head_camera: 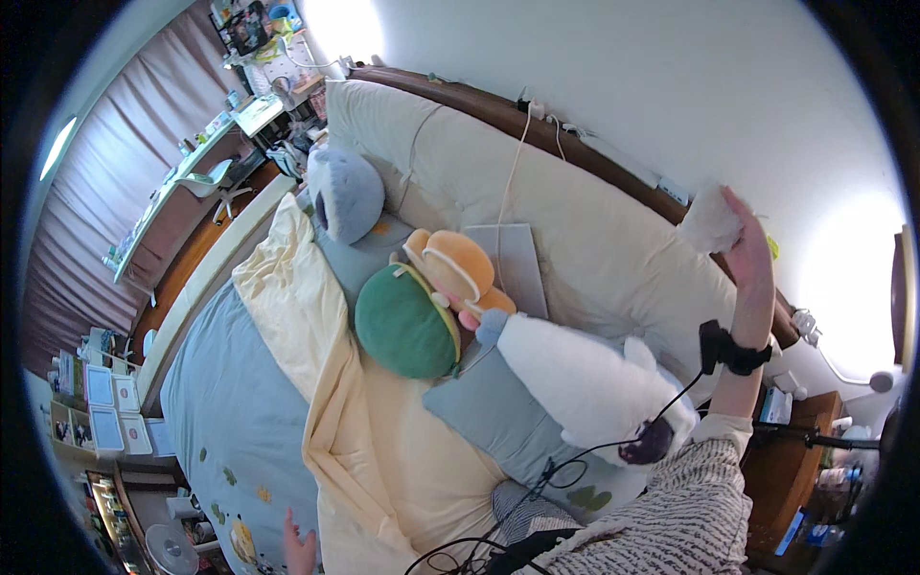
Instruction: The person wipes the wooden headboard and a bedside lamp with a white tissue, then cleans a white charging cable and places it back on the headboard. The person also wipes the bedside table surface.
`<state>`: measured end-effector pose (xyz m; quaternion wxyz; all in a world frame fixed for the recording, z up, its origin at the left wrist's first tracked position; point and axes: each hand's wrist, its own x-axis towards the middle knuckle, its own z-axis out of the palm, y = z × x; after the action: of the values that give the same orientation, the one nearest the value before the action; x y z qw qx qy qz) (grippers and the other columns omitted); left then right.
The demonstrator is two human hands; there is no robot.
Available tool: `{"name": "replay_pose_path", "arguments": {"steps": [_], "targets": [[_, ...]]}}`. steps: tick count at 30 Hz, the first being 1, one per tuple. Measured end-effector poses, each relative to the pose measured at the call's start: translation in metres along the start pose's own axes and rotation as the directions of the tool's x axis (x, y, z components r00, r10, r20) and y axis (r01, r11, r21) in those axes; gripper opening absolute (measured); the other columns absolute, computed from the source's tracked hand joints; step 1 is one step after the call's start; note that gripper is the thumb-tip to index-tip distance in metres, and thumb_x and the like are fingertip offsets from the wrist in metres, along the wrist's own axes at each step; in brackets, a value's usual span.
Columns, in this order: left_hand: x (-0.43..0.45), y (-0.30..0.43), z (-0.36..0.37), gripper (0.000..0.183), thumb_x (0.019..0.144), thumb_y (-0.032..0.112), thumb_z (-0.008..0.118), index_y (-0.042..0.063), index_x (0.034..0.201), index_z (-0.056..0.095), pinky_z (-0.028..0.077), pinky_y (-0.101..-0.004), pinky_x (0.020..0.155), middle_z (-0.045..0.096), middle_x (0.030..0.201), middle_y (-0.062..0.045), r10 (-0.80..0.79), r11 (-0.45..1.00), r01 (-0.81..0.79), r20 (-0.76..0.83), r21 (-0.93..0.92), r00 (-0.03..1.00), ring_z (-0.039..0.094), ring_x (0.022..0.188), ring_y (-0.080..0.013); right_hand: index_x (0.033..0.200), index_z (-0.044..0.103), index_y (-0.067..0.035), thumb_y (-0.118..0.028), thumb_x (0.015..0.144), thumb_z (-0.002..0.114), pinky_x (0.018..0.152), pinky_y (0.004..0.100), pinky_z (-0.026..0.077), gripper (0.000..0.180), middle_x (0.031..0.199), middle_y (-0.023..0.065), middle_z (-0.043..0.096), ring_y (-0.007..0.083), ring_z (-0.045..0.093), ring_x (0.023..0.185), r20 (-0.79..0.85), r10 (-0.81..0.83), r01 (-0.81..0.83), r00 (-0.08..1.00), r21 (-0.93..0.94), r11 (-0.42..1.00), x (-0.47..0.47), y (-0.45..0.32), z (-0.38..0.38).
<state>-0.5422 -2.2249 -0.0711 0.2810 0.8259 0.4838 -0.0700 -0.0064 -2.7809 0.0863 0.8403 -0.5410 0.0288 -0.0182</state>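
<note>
My right hand (pixel 747 233) is stretched out at the right and holds a wad of white tissue or soft cloth (pixel 710 221) against the dark wooden headboard ledge (pixel 604 158). A black strap with a small device (pixel 733 348) sits around that wrist. At the bottom left, my left hand (pixel 300 545) holds nothing, fingers apart, over the blue bedding (pixel 237 402). Between the hands, a white plush toy (pixel 575 366) lies on a grey-blue pillow (pixel 474 410). Beside it are a green plush cushion (pixel 402 323) and an orange plush toy (pixel 456 266).
A long cream backrest cushion (pixel 575 223) leans along the headboard. White cables (pixel 514 187) hang over it near a flat grey panel (pixel 514 269). A grey plush (pixel 352 194) lies farther left. Black cable (pixel 546 474) crosses in front of me. A wooden bedside cabinet (pixel 790 460) stands right.
</note>
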Motion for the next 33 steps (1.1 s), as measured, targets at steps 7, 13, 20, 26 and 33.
{"name": "replay_pose_path", "arguments": {"steps": [7, 13, 20, 26, 33], "targets": [[-0.031, 0.002, -0.171, 0.056, 0.08, 0.032, 0.057, 0.003, 0.124, 0.037, 0.039, -0.0381, 0.083, 0.055, 0.104, -0.019, 0.102, 0.957, -0.081, -0.061, 0.279, 0.993, 0.05, 0.098, -0.0283, 0.1, 0.056, -0.006, -0.022, 0.082, 0.058, 0.083, 0.0357, 0.044, 0.025, 0.097, 0.0041, 0.059, 0.0182, 0.054, 0.093, 0.065, 0.021, -0.032, 0.998, 0.182, 0.983, 0.104, 0.029, -0.073], [-0.017, 0.153, -0.242, 0.072, 0.077, 0.031, 0.063, 0.011, 0.132, 0.022, 0.046, -0.0362, 0.08, 0.051, 0.108, -0.016, 0.252, 0.927, -0.196, -0.147, 0.319, 0.956, 0.052, 0.099, -0.0215, 0.1, 0.058, -0.01, -0.026, 0.084, 0.053, 0.076, 0.0376, 0.046, 0.023, 0.092, 0.0023, 0.061, 0.0176, 0.058, 0.086, -0.083, 0.487, -0.427, 0.87, 0.367, 0.827, 0.143, 0.163, -0.148], [0.028, 0.418, -0.105, 0.049, 0.075, 0.007, 0.058, 0.004, 0.121, 0.043, 0.034, -0.034, 0.092, 0.048, 0.115, -0.016, 0.709, 0.673, -0.702, 0.068, 0.235, 0.702, 0.044, 0.109, -0.0295, 0.098, 0.058, -0.008, -0.025, 0.086, 0.049, 0.07, 0.0392, 0.048, 0.023, 0.08, 0.0073, 0.062, 0.021, 0.06, 0.075, 0.195, 0.301, -0.358, 0.933, 0.576, 0.735, 0.145, 0.19, -0.177], [0.068, 0.594, 0.076, 0.053, 0.081, 0.024, 0.058, 0.006, 0.126, 0.036, 0.035, -0.0336, 0.092, 0.046, 0.119, -0.013, 0.782, 0.621, -0.537, 0.403, -0.571, 0.475, 0.045, 0.108, -0.0221, 0.1, 0.057, -0.003, -0.027, 0.087, 0.048, 0.071, 0.0424, 0.048, 0.028, 0.085, 0.0131, 0.063, 0.0289, 0.06, 0.077, 0.237, 0.332, -0.398, 0.913, 0.691, 0.603, 0.149, 0.214, -0.19], [0.133, 0.765, 0.315, 0.035, 0.084, 0.023, 0.046, -0.002, 0.109, 0.044, 0.036, -0.0439, 0.085, 0.046, 0.109, -0.018, 0.666, 0.561, -0.61, -0.133, -0.559, 0.734, 0.042, 0.103, -0.0311, 0.097, 0.058, -0.002, -0.031, 0.086, 0.049, 0.071, 0.0437, 0.05, 0.033, 0.088, 0.0168, 0.062, 0.0316, 0.061, 0.078, 0.253, 0.323, -0.404, 0.912, 0.692, 0.598, 0.155, 0.234, -0.205]]}}
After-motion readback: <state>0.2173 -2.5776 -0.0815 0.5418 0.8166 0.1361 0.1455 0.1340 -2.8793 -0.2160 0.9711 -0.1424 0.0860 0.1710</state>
